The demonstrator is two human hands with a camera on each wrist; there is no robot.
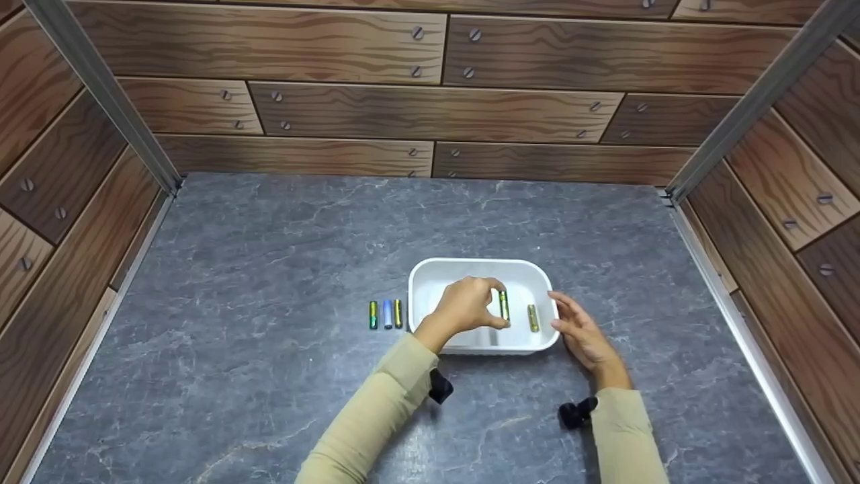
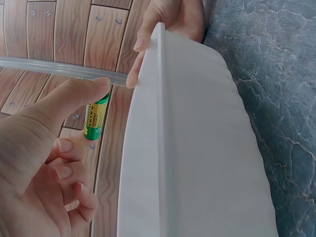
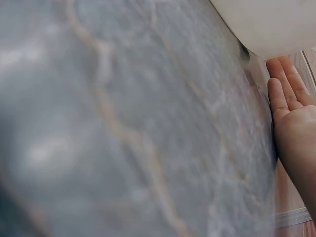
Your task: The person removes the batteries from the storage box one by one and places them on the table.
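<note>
Three batteries lie side by side on the dark marbled table (image 1: pixel 282 376), just beyond the left end of a white tub (image 1: pixel 494 349): a green one (image 1: pixel 373 314) outermost, a blue one (image 1: pixel 388 314) in the middle, and a gold one (image 1: pixel 398 313) nearest the tub. From where I stand, the person's left hand (image 1: pixel 470 306) hovers over the tub, pinching a green-and-yellow battery (image 1: pixel 503 306) by its two ends, the thumb at one and a fingertip at the other; the hold is narrow, only as wide as the battery is long. Below and to the right, a gold-green battery (image 1: pixel 533 318) lies on the tub's floor, near the right end. There the right hand (image 1: pixel 583 336) touches the rim from outside, its thumb and fingers spread wide apart; its straight fingers show in the right wrist view, and I cannot tell how firmly they press. Both arms wear pale khaki sleeves (image 1: pixel 376 410), each with a small black device (image 1: pixel 441 386) at the wrist. Wood-patterned walls (image 1: pixel 336 111) with printed screws rise behind and to both sides, grey metal posts (image 1: pixel 107 101) at the corners.
</note>
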